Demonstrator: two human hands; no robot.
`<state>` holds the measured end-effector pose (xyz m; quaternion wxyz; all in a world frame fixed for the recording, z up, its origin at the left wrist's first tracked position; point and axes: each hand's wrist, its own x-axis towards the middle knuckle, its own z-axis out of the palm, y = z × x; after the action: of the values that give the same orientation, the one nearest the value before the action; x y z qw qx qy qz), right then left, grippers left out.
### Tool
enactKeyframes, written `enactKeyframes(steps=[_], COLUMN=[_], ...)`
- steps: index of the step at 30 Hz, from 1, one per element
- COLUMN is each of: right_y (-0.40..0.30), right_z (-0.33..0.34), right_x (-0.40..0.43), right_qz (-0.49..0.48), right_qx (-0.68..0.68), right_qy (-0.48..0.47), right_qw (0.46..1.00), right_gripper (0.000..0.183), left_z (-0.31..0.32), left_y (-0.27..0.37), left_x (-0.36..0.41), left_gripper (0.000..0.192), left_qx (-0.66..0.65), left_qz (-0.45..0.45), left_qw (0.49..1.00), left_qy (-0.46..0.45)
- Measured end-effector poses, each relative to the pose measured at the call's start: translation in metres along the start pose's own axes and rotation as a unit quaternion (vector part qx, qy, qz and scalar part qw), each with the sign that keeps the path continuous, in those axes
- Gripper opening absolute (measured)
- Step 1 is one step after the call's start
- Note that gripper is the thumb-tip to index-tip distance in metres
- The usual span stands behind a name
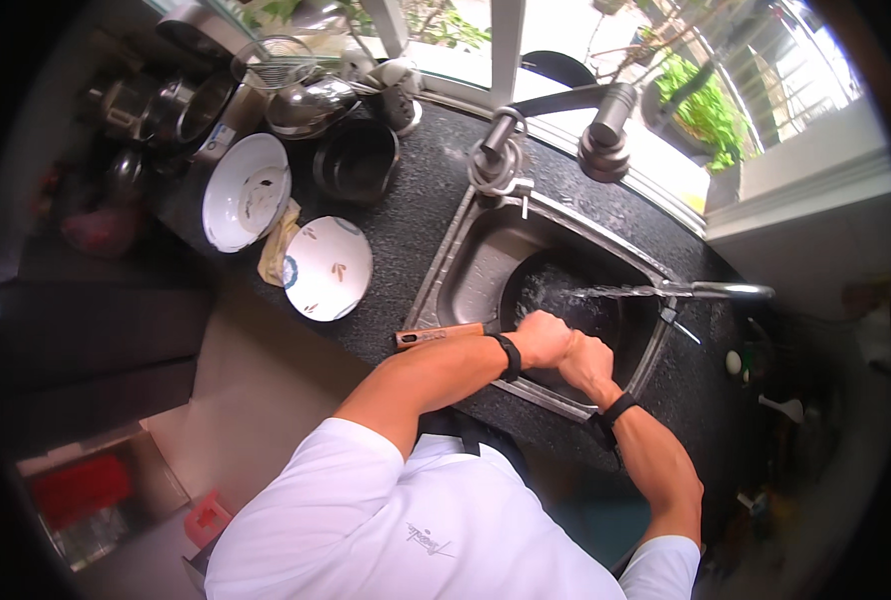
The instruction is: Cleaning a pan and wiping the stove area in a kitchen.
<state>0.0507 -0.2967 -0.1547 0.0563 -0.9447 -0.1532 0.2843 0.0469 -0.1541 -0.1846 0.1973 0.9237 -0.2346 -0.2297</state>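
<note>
Over the sink [469,300] my left hand [543,339] and my right hand [586,361] are pressed together as fists. Their fingers curl out of sight, so whatever may be inside them is hidden. Below them a dark frying pan [539,281] lies in the steel basin, its near side partly covered by my hands. Its wooden handle [439,335] sticks out over the left rim, just past my left forearm. A stream of water [610,291] runs from the chrome faucet [723,290] on the right into the pan, where it splashes.
On the counter to the left are a patterned plate [333,274], a white enamel basin [247,196], a yellowish cloth [277,251] and a black pot [357,161]. A second faucet with a coiled hose [495,165] stands behind the sink, beside the window. An egg [733,362] lies at the right.
</note>
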Motion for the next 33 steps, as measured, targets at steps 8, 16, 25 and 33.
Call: enactKeyframes(steps=[8, 16, 25, 33], right_y=[-0.005, 0.025, 0.012, 0.031], right_z=[0.019, 0.006, 0.01, 0.017], right_x=[-0.015, -0.026, -0.062, -0.087], right_qz=[0.019, 0.043, -0.041, 0.006], right_qx=[0.384, 0.803, 0.791, 0.723], right_qy=[0.019, 0.007, 0.085, 0.113], right_qw=[0.923, 0.594, 0.605, 0.682], right_gripper=[0.016, 0.066, 0.06, 0.034], left_z=[-0.011, 0.004, -0.042, -0.054], left_y=[-0.011, 0.0, -0.001, -0.026], left_x=[-0.004, -0.034, -0.053, -0.062], left_gripper=[0.017, 0.087, 0.037, 0.03], left_qx=[0.035, -0.305, -0.542, -0.687], left_qz=[0.148, -0.007, -0.055, -0.079], left_qw=[0.985, 0.947, 0.836, 0.722], left_qy=[0.08, 0.098, -0.064, -0.024])
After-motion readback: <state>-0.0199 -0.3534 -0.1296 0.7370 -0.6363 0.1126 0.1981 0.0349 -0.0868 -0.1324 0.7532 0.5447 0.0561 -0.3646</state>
